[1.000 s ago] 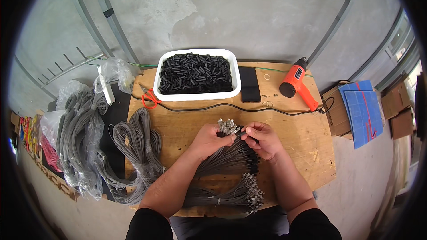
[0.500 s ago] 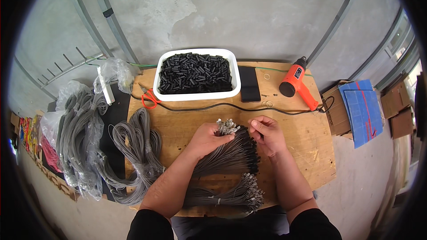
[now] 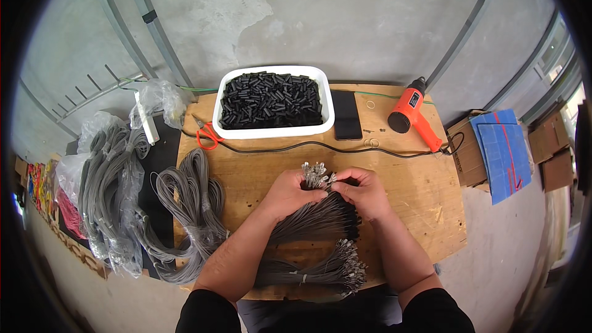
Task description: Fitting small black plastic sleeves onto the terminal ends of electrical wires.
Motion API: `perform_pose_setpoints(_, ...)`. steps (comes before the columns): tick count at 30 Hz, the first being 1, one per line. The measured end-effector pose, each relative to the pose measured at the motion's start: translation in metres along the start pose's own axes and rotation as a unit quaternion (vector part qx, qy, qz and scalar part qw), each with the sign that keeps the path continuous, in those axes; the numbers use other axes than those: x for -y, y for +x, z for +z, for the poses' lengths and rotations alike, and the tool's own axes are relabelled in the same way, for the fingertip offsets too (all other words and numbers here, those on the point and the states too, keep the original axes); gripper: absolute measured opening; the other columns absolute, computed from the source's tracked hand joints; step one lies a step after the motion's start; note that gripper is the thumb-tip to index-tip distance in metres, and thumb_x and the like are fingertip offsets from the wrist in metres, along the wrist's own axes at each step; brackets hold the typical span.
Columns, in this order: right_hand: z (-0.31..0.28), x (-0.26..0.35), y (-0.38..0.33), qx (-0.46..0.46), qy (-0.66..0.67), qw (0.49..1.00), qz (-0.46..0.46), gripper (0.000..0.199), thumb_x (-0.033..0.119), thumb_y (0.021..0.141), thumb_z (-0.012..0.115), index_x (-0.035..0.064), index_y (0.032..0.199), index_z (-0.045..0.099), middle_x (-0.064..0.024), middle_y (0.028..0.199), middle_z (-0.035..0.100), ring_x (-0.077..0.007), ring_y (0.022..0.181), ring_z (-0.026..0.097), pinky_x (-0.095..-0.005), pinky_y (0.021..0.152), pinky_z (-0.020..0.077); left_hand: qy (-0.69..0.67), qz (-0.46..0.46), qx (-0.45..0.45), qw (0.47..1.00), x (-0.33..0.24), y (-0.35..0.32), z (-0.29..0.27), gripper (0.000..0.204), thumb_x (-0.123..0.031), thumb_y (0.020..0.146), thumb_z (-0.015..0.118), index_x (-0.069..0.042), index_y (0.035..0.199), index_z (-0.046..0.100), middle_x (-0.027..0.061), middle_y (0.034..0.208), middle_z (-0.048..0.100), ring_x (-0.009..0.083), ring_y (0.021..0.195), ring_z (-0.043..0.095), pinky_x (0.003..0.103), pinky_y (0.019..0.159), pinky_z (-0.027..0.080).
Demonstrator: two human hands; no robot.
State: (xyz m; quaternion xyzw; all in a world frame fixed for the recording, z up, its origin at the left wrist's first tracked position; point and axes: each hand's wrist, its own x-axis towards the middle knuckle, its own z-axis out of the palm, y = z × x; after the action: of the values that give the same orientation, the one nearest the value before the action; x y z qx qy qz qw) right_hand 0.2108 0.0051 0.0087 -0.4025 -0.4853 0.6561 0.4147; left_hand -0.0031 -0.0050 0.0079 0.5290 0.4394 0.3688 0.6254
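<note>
My left hand [image 3: 290, 192] is closed round a bunch of thin grey cables, whose silvery metal ends [image 3: 314, 174] stick up past the thumb. Thumb and forefinger of my right hand [image 3: 362, 192] pinch one cable end at the right side of that bunch. Below both hands, grey cables [image 3: 311, 225] fan out across the table, black sleeves [image 3: 351, 222] showing at their right ends. Closer to me lies a second tied bundle of grey cables [image 3: 296, 273] with bare silvery tips. Short black tubes [image 3: 271, 100] fill a white tub [image 3: 217, 120] beyond my hands.
An orange heat gun [image 3: 407, 111] lies at the back right, its black cord [image 3: 308, 145] crossing the wooden table [image 3: 425, 209]. A black phone [image 3: 347, 117] is beside the tub. Orange-handled scissors [image 3: 209, 137] and coiled grey cables [image 3: 191, 191] are on the left.
My right hand has moved left to the bunch and now pinches a cable end there. The left hand keeps its grip in nearly the same place.
</note>
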Motion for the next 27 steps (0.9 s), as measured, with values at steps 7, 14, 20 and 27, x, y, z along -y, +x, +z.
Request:
perform_pose_setpoints(7,-0.003,0.002,0.000,0.022,-0.007,0.999,0.031,0.010,-0.002,0.088,0.071,-0.0007,0.099,0.070,0.0003,0.078,0.064,-0.0031,0.061,0.049,-0.0188,0.054,0.0379,-0.009,-0.015,-0.013,1.000,0.010,0.004,-0.003,0.012,-0.002,0.087,0.071,0.002,0.098,0.070,0.0027,0.081,0.067,0.0091,0.071,0.061,0.025,0.065,0.048)
perform_pose_setpoints(14,-0.034,0.015,0.014,-0.092,0.420,0.898,0.096,0.028,0.020,0.103,0.051,-0.0045,0.113,0.061,-0.0153,0.105,0.062,-0.0193,0.086,0.056,-0.0231,0.064,0.0451,-0.094,0.016,-0.025,0.995,0.006,0.004,0.001,0.009,-0.008,0.089,0.070,0.000,0.090,0.068,-0.0002,0.076,0.063,0.0071,0.066,0.055,0.024,0.061,0.044)
perform_pose_setpoints(20,-0.039,0.002,0.017,-0.059,0.383,0.918,0.088,0.027,0.018,0.105,0.047,-0.0026,0.119,0.057,-0.0147,0.106,0.061,-0.0165,0.081,0.054,-0.0228,0.060,0.0437,-0.094,0.012,-0.030,0.995,0.004,0.004,0.001,0.006,-0.006,0.090,0.068,0.000,0.090,0.066,-0.0004,0.074,0.061,0.0075,0.066,0.054,0.024,0.061,0.043)
perform_pose_setpoints(27,-0.030,0.006,0.010,0.000,0.248,0.968,0.039,0.018,0.008,0.103,0.047,0.0006,0.117,0.057,-0.0113,0.099,0.064,-0.0105,0.068,0.049,-0.0206,0.051,0.0365,-0.124,0.005,-0.021,0.992,0.002,0.003,0.000,0.009,-0.003,0.087,0.070,0.003,0.093,0.065,0.0045,0.078,0.063,0.0121,0.069,0.058,0.027,0.064,0.046)
